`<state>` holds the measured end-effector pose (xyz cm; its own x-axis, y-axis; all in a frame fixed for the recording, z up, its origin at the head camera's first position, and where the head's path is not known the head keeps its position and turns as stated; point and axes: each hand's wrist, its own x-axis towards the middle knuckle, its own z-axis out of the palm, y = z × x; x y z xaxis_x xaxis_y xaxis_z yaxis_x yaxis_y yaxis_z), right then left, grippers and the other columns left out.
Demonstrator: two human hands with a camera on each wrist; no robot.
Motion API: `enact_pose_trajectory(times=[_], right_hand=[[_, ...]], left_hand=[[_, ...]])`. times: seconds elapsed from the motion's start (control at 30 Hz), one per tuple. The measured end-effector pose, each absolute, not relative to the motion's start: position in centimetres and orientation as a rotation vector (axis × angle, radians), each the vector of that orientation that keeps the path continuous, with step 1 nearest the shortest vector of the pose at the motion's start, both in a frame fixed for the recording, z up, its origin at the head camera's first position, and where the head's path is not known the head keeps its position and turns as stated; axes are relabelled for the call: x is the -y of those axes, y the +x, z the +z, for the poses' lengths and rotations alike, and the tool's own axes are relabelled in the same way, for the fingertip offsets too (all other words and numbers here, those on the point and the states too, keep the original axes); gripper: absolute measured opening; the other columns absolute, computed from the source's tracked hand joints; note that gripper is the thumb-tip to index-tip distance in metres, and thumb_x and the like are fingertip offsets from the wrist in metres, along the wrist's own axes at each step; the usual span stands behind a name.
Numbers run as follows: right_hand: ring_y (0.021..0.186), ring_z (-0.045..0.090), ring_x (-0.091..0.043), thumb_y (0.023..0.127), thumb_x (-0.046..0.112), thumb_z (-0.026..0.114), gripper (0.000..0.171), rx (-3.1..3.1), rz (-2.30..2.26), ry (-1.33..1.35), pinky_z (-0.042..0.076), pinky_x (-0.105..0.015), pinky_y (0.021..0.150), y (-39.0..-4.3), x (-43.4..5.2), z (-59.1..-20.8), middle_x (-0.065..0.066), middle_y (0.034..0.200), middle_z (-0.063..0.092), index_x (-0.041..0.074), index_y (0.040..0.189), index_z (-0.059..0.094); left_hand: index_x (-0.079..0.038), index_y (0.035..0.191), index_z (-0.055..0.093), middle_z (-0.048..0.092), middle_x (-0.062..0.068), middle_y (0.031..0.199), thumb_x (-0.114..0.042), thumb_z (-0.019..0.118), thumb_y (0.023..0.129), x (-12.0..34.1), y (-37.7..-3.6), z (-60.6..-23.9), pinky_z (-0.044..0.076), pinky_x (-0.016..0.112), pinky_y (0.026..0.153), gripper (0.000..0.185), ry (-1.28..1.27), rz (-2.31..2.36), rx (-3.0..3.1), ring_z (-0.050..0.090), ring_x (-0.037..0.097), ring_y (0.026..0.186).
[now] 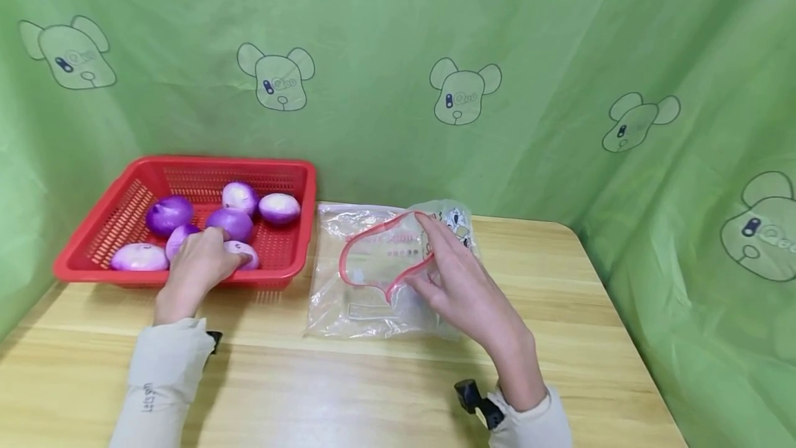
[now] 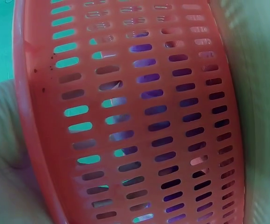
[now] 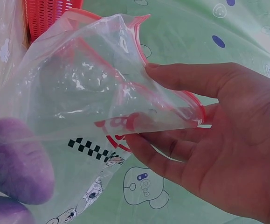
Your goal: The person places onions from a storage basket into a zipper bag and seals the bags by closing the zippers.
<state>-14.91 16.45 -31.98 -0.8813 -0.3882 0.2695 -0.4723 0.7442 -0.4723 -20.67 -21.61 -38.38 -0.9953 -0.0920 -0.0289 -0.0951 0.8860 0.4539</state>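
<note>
Head view: a light wooden table [image 1: 373, 379] is seen, closed in behind and to the right by a green cloth backdrop [image 1: 535, 33] printed with outlined cartoon bear heads. A red slotted basket [image 1: 124, 206] stands at the table's back left; purple onions [image 1: 169, 213] lie in it. The left hand [image 1: 199, 263] is laid inside the basket, over its near rim, with the fingers curled round an onion [image 1: 244, 252] at the near wall. Just right of the basket a clear zip bag [image 1: 373, 275] with a red zip strip lies on the table. Its mouth is held open by the right hand [image 1: 463, 282], whose fingers pinch the rim. Small dark print on the cream left sleeve [image 1: 163, 386] is too small to be read.

Left wrist view: the frame is filled by the basket's slotted red wall [image 2: 139, 116], through which purple onion skin is glimpsed. The hand's fingers are not shown here.

Right wrist view: the bag's red-edged rim [image 3: 172, 105] is gripped between the thumb and the fingers [image 3: 190, 77] of the right hand [image 3: 228, 140]. Onions [image 3: 18, 165] are seen through the plastic at lower left. A black-and-white chequered strip and cartoon figures are printed on the bag; its red lettering cannot be read. The basket [image 3: 46, 14] shows beyond the bag, at the upper left.
</note>
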Motion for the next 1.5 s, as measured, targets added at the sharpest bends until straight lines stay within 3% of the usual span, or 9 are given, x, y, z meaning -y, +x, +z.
enact_pose_trajectory(times=[0.23,0.33,0.47,0.67,0.87,1.0,1.2,1.33,1.5], right_hand=[[0.147,0.028,-0.023,0.087,0.018,0.078,0.088,2.801,0.822,0.679,0.030,-0.047,0.116,-14.8,-16.4,-32.0,-0.006,0.159,0.032,0.013,0.157,0.025],[0.147,0.029,-0.023,0.087,0.018,0.078,0.088,2.798,0.824,0.679,0.031,-0.046,0.116,-14.8,-16.4,-32.0,-0.006,0.159,0.032,0.013,0.157,0.025],[0.147,0.029,-0.023,0.087,0.018,0.078,0.088,2.795,0.823,0.683,0.031,-0.046,0.116,-14.9,-16.3,-32.1,-0.006,0.159,0.033,0.013,0.157,0.025],[0.147,0.029,-0.023,0.088,0.019,0.078,0.086,2.791,0.819,0.696,0.031,-0.047,0.116,-15.0,-16.3,-32.0,-0.005,0.158,0.033,0.013,0.157,0.026],[0.145,0.031,-0.023,0.087,0.018,0.078,0.086,2.786,0.811,0.704,0.033,-0.047,0.115,-15.1,-16.2,-32.0,-0.006,0.157,0.035,0.012,0.156,0.027],[0.146,0.030,-0.024,0.087,0.017,0.078,0.087,2.796,0.813,0.696,0.032,-0.046,0.115,-15.1,-16.1,-32.1,-0.007,0.158,0.034,0.011,0.157,0.026],[0.146,0.030,-0.024,0.087,0.017,0.078,0.087,2.799,0.806,0.696,0.032,-0.046,0.115,-15.1,-15.9,-32.2,-0.007,0.158,0.033,0.012,0.157,0.026],[0.146,0.030,-0.024,0.087,0.015,0.078,0.086,2.782,0.802,0.726,0.032,-0.045,0.115,-15.3,-15.8,-32.3,-0.007,0.158,0.034,0.010,0.156,0.027],[0.147,0.029,-0.025,0.087,0.016,0.078,0.085,2.786,0.776,0.719,0.030,-0.047,0.116,-15.3,-15.9,-32.4,-0.009,0.158,0.034,0.009,0.156,0.028]], left_hand=[[-0.003,0.079,0.059,0.054,0.016,0.072,-0.035,0.074,0.082,21.6,-20.7,-38.4,0.041,0.044,0.064,0.036,-0.141,0.748,-3.076,0.054,0.034,0.070],[0.006,0.101,0.061,0.062,0.027,0.090,-0.027,0.073,0.084,21.6,-20.7,-38.4,0.046,0.052,0.069,0.039,-0.093,0.786,-3.095,0.059,0.044,0.083],[0.012,0.124,0.054,0.060,0.035,0.113,-0.020,0.073,0.084,21.6,-20.6,-38.4,0.046,0.059,0.078,0.055,-0.041,0.820,-3.094,0.058,0.052,0.099],[0.009,0.119,0.062,0.066,0.030,0.106,-0.023,0.074,0.087,21.5,-20.5,-38.0,0.047,0.056,0.073,0.047,0.004,0.902,-3.152,0.062,0.050,0.093],[0.001,0.114,0.064,0.069,0.025,0.106,-0.007,0.068,0.088,21.1,-20.4,-37.7,0.048,0.057,0.079,0.028,0.040,1.065,-3.202,0.064,0.046,0.100],[0.001,0.122,0.059,0.065,0.028,0.114,-0.016,0.071,0.090,20.8,-20.5,-38.1,0.046,0.058,0.086,0.038,0.095,0.980,-3.086,0.061,0.045,0.103],[0.001,0.126,0.062,0.065,0.026,0.118,-0.035,0.071,0.091,20.6,-21.2,-38.7,0.048,0.058,0.084,0.052,0.104,0.824,-2.956,0.061,0.044,0.103],[0.002,0.131,0.059,0.059,0.028,0.130,-0.037,0.069,0.091,20.5,-21.8,-38.6,0.042,0.064,0.095,0.057,0.101,0.780,-2.879,0.053,0.050,0.119],[0.000,0.129,0.062,0.063,0.024,0.126,-0.032,0.070,0.090,20.2,-22.2,-38.6,0.043,0.061,0.096,0.051,0.164,0.799,-2.888,0.056,0.046,0.117]])
